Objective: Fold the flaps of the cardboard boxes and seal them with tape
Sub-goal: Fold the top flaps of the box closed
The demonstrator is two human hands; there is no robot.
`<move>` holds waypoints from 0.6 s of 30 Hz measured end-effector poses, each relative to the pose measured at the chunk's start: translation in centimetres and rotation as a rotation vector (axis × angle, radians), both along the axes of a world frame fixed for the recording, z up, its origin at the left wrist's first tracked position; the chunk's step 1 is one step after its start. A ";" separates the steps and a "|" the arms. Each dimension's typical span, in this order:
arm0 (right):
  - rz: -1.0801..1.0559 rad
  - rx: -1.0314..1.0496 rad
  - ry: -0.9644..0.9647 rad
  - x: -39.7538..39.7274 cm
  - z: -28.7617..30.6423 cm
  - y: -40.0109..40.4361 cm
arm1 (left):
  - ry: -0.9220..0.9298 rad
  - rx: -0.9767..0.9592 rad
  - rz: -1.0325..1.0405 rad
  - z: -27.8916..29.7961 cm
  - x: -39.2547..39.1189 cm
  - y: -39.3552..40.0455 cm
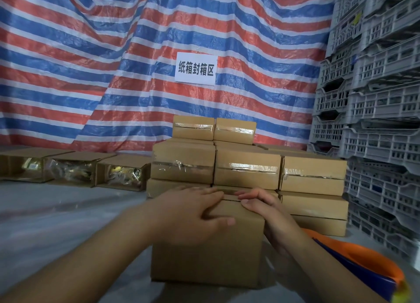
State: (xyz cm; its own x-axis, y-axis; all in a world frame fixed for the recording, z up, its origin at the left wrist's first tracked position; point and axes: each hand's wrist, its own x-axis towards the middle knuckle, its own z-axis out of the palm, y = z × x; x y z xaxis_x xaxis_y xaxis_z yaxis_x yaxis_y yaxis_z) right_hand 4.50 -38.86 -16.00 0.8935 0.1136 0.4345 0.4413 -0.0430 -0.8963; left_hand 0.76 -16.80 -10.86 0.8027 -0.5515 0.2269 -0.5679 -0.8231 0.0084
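A plain cardboard box [206,257] stands on the table right in front of me. My left hand [193,214] lies flat across its top left edge, fingers spread, thumb down the near face. My right hand [263,208] grips the top right corner, fingers curled over the folded flaps. Behind it rises a stack of taped boxes [247,168]. To the left lie three open boxes [120,171] on their sides with packets showing inside. An orange and blue tape dispenser [368,261] rests at the lower right, partly behind my right forearm.
A red, white and blue striped tarp [113,64] with a white paper sign [196,68] hangs at the back. Grey plastic crates [381,121] are stacked high along the right. The table [56,223] is covered in clear plastic sheet.
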 end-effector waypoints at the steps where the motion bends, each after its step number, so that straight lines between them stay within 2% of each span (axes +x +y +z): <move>1: -0.009 -0.020 0.000 -0.1 0.1 0.0 | -0.034 0.033 0.024 -0.5 0.0 -0.3; 5: -0.058 -0.191 0.038 -0.8 1.1 -0.3 | -0.065 0.044 0.029 -0.7 0.0 -0.1; 8: -0.303 -0.471 -0.022 -1.8 3.6 -1.3 | -0.071 0.053 0.011 -0.8 0.1 0.0; 9: -0.436 -0.606 -0.050 -2.2 4.5 -1.9 | -0.069 0.054 0.005 -0.9 0.1 0.1; 11: -0.676 -1.005 -0.045 -3.2 5.8 -3.4 | -0.063 0.051 -0.001 -1.1 0.1 0.2; 13: -0.807 -1.342 0.047 -4.4 5.9 -5.3 | -0.055 0.040 -0.005 -1.0 0.2 0.2; 14: -0.848 -1.447 0.104 -5.0 5.6 -6.2 | -0.052 0.035 -0.006 -1.0 0.3 0.2; 16: -0.886 -1.575 0.215 -5.9 4.0 -7.7 | -0.042 0.035 -0.003 -0.9 0.4 0.1; 18: -0.884 -1.599 0.277 -6.4 2.2 -8.9 | -0.032 0.040 0.002 -0.8 0.5 0.1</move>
